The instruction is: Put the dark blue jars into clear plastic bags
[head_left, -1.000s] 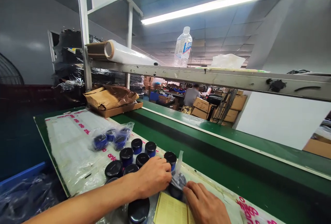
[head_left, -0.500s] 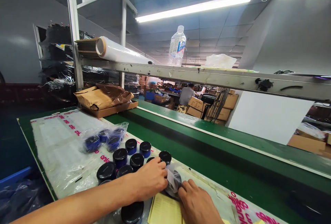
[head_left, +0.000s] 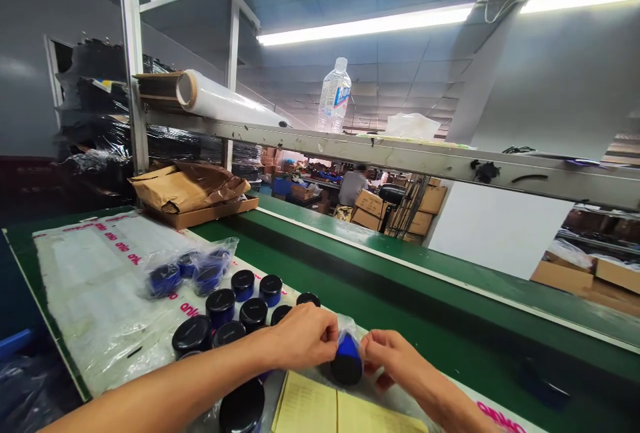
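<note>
Head view: just past the far edge of our yellow paper stack (head_left: 333,406) is the blue-and-black jar (head_left: 347,363), tilted and covered by a clear plastic bag (head_left: 346,326). Our left hand (head_left: 306,336) has its fingers curled closed, pinching the bag on the jar's left; our right hand (head_left: 395,356) has its fingers nearly together on the bag's opposite side. To the stack's left and beyond, we see black-lidded jars (head_left: 221,305) on the desk (head_left: 390,293), with bagged jars (head_left: 207,277) farther off that way.
</note>
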Available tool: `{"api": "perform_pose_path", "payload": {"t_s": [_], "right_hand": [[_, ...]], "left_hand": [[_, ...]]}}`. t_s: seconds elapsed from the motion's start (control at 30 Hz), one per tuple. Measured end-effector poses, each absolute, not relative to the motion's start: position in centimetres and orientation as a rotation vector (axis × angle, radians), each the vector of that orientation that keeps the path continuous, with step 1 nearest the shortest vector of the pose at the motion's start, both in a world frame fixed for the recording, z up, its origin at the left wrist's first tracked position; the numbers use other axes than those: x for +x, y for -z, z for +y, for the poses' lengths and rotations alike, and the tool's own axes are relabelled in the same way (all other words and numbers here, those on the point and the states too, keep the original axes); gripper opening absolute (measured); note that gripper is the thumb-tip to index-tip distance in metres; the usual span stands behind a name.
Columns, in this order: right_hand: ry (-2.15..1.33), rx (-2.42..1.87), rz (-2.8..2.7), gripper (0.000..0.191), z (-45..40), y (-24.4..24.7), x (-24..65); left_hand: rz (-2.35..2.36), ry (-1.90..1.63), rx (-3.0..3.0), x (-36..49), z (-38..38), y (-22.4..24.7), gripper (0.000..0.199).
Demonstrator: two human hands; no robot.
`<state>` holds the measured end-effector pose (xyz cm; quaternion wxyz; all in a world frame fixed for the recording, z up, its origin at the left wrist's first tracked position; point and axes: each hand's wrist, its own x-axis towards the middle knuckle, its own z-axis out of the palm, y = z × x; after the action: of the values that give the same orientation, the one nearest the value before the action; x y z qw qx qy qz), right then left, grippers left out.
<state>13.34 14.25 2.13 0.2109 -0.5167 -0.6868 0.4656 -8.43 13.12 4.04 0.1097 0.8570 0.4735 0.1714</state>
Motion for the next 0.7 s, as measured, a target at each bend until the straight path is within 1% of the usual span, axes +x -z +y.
{"api": "perform_pose_path", "payload": {"t_s": [0.13, 0.33, 0.47, 0.53, 0.63, 0.7], "right_hand": [[-1.308, -1.397, -1.744, 0.023, 13.9, -1.2, 13.8], [-1.187, -1.383, -1.620, 0.020, 14.6, -3.4, 14.7], [-0.925, -1.439, -1.708, 0.018, 15.1, -3.5, 15.0], [-0.761, -1.479, -1.744, 0.022, 14.9, -3.2, 15.0], [-0.553, -1.498, -1.776, 0.034, 13.8, -3.0, 14.7], [-0.445, -1.412, -1.897, 0.031, 12.7, -3.1, 14.2]], "left_hand": [[1.400, -0.569, 2.399, -8.0, 12.9, -4.1, 0.015], [1.466, -0.682, 2.254, -7.6, 13.6, -6.0, 0.023], [1.541, -0.729, 2.252, -7.1, 13.6, -6.7, 0.022], [1.583, -0.748, 2.258, -6.9, 13.6, -6.3, 0.023], [1.590, -0.783, 2.269, -7.1, 13.8, -5.5, 0.027], [1.562, -0.813, 2.287, -7.5, 13.7, -5.3, 0.031]]}}
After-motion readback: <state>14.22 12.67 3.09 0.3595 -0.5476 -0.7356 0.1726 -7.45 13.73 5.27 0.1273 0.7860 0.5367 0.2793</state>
